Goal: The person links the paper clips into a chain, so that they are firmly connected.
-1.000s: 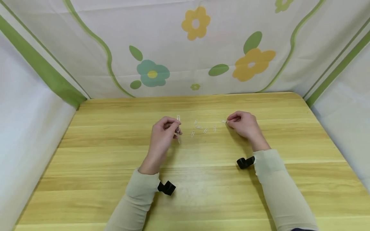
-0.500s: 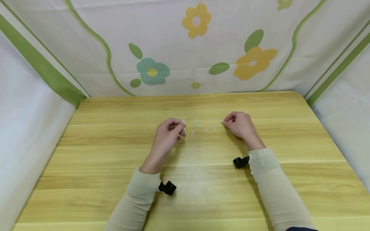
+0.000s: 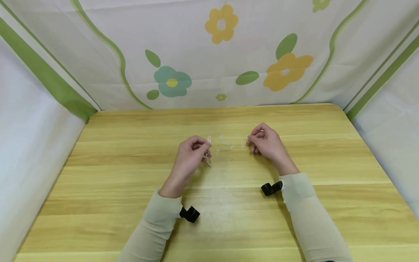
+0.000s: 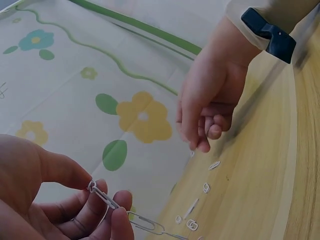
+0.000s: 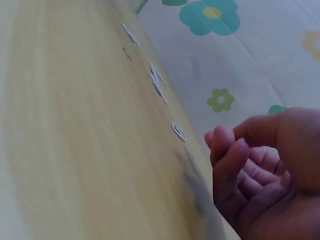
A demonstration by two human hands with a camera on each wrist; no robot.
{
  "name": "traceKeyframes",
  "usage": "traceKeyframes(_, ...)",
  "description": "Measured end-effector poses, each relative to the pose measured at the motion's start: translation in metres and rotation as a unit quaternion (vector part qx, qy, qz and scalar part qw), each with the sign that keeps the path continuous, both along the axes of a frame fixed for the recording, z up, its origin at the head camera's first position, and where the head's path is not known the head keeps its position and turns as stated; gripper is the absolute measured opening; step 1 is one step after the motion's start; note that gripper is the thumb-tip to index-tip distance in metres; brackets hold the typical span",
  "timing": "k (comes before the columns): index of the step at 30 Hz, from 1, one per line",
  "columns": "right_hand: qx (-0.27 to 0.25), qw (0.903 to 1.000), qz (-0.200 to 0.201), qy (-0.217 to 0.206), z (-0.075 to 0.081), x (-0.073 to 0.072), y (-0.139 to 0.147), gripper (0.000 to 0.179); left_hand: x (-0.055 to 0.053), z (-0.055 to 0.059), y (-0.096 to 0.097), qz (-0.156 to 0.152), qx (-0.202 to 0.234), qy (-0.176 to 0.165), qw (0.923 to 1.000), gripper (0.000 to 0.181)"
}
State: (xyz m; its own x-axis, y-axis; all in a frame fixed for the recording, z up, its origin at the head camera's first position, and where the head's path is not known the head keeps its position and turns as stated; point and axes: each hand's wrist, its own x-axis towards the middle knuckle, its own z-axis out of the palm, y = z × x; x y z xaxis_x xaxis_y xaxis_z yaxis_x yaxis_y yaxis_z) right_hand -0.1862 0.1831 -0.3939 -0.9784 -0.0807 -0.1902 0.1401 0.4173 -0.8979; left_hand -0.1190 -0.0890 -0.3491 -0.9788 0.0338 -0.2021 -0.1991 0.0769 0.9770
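My left hand [image 3: 190, 155] pinches a short chain of white paper clips [image 4: 104, 197] between thumb and fingers. One clip sticks up above the thumb, and linked clips hang down past the fingers toward the table. To the right, my right hand [image 3: 266, 145] is raised over the wood with thumb and index fingertip together. A white paper clip [image 3: 249, 136] just peeks out at those fingertips, the rest of it hidden by them. Between the hands several loose paper clips [image 3: 224, 143] lie scattered on the table. The nearest to my right hand is an upright-lying clip [image 3: 243, 145].
The wooden table [image 3: 222, 218] runs back to a white curtain [image 3: 203, 47] with printed flowers. White cloth also hangs at both sides. A black wrist camera [image 3: 190, 214] sits on the left sleeve, another black camera [image 3: 271, 188] on the right one.
My left hand has shifted a little right with the chain. The right hand has moved left and turned, so the clip it pinches shows less than before. The loose clips lie as before.
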Motion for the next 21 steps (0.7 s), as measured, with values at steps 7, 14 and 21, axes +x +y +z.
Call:
traceKeyframes(7, -0.042, 0.9989, 0.013, 0.016, 0.002, 0.002, -0.013, 0.023, 0.001, 0.0, 0.001, -0.007, 0.011, -0.012, 0.9998, 0.013)
traceKeyframes(14, -0.067, 0.9975, 0.021, 0.008, 0.006, 0.006, -0.019, 0.022, 0.002, 0.001, 0.003, -0.016, 0.019, -0.022, 0.9994, 0.012)
traceKeyframes(21, -0.081, 0.9952, 0.049, 0.024, 0.014, 0.012, -0.03, 0.016, 0.002, 0.002, 0.007, -0.017, 0.024, -0.024, 0.9993, 0.013)
